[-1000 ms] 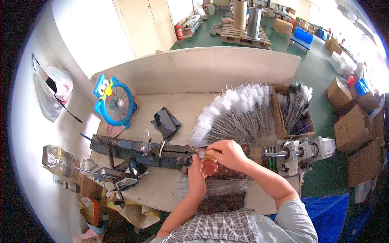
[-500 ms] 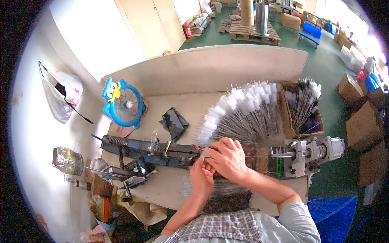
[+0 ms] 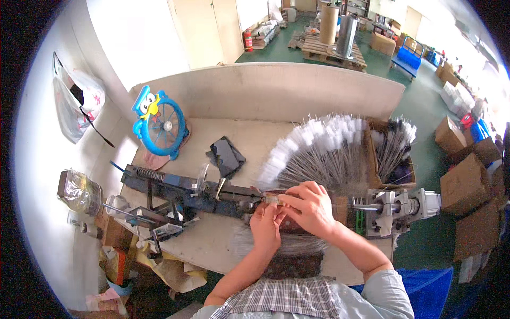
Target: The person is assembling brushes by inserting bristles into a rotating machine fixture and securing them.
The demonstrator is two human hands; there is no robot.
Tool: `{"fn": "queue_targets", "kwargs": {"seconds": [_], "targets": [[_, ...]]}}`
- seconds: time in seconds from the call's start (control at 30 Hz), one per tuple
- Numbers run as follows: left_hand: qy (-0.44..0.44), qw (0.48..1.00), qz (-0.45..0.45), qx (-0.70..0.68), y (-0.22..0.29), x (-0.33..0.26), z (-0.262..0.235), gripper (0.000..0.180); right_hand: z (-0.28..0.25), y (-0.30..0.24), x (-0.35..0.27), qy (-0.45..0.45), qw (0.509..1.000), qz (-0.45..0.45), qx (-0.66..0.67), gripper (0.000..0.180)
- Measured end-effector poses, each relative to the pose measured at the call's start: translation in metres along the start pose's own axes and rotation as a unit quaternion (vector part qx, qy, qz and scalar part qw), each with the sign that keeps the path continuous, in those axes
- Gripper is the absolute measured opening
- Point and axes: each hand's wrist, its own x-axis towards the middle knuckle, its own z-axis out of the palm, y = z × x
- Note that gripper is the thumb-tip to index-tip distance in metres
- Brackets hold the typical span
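Observation:
My left hand (image 3: pixel 267 226) and my right hand (image 3: pixel 306 207) meet over the right end of a long dark metal machine (image 3: pixel 186 192) that lies across the bench. Their fingertips pinch a small pale piece (image 3: pixel 271 198) at the machine's tip; what exactly it is I cannot tell. Behind my hands a fan of thin dark wires with white bagged tips (image 3: pixel 319 146) is spread on the table. A loose bundle of grey wires (image 3: pixel 281 247) lies under my wrists.
A blue owl-shaped fan (image 3: pixel 159 125) stands at the back left, a dark phone pouch (image 3: pixel 226 155) beside it. A cardboard box of wires (image 3: pixel 396 154) and a grey motor unit (image 3: pixel 396 207) sit at right. A beige partition (image 3: pixel 265 90) backs the bench.
My hands have stayed at the machine's tip, shifting slightly; my head has moved, so the whole view has slid a little downward and right.

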Motion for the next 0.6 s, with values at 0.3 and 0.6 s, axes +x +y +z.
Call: {"fn": "queue_targets", "kwargs": {"seconds": [0.3,0.6], "targets": [[-0.002,0.998,-0.016,-0.061,0.000,0.001,0.002,0.006,0.008,-0.002,0.002,-0.027,0.999,0.008,0.024,0.027],[0.026,0.996,-0.024,-0.078,-0.002,0.002,-0.001,0.004,0.008,-0.005,-0.003,0.016,0.999,0.022,0.033,0.030]]}}
